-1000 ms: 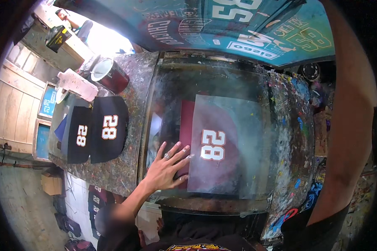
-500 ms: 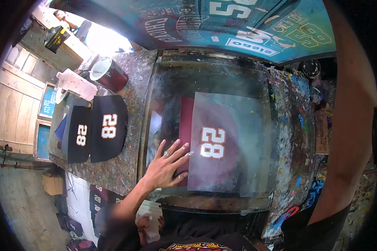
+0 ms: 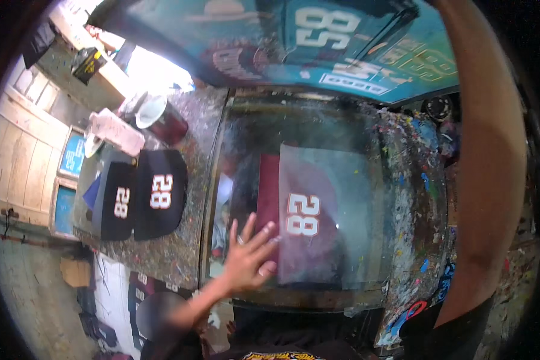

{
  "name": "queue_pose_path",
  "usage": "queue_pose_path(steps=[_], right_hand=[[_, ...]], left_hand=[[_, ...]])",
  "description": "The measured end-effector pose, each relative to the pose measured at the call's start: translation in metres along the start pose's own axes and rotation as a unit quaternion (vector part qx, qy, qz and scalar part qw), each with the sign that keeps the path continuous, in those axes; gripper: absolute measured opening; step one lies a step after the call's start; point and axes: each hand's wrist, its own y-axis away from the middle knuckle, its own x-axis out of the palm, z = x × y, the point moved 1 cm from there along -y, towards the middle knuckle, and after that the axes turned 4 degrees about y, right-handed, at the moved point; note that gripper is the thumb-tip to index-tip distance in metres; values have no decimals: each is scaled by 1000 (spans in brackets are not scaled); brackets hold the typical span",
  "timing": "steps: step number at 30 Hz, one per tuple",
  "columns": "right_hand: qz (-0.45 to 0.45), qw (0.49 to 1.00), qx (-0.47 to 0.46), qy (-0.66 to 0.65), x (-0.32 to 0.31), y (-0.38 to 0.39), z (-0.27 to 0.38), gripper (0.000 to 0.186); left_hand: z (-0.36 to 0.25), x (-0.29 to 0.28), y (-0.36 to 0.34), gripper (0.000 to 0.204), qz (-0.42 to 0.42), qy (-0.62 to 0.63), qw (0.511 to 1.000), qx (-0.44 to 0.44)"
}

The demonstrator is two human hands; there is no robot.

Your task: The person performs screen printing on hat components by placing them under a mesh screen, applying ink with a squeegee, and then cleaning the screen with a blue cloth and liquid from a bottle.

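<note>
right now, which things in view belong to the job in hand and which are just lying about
Likely in the job:
- left hand
- maroon piece
- translucent sheet over it
- glassy panel underneath
- raised teal screen

Seemingly lying about:
- two black pieces
- pink bottle
- dark red pot

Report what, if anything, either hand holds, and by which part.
The left hand grips nothing: its fingers spread over the lower left edge of the maroon panel. The right hand is out of view; its hold cannot be told.
</note>
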Motion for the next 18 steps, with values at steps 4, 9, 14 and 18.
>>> queue_pose_path(steps=[4, 9, 14, 18], right_hand=[[-1, 999, 34, 41, -7, 4, -4, 59], [-21, 983, 99, 156, 5, 39, 18, 65], [-92, 977, 22, 192, 93, 180, 105, 49], [219, 972, 88, -4, 180, 259, 102, 31]], left_hand=[[-151, 32, -88, 54, -17, 144, 985, -95], [-132, -98, -141, 57, -278, 99, 955, 3], [-49, -199, -67, 55, -262, -253, 928, -79], [-46, -110, 18, 32, -10, -108, 989, -100]])
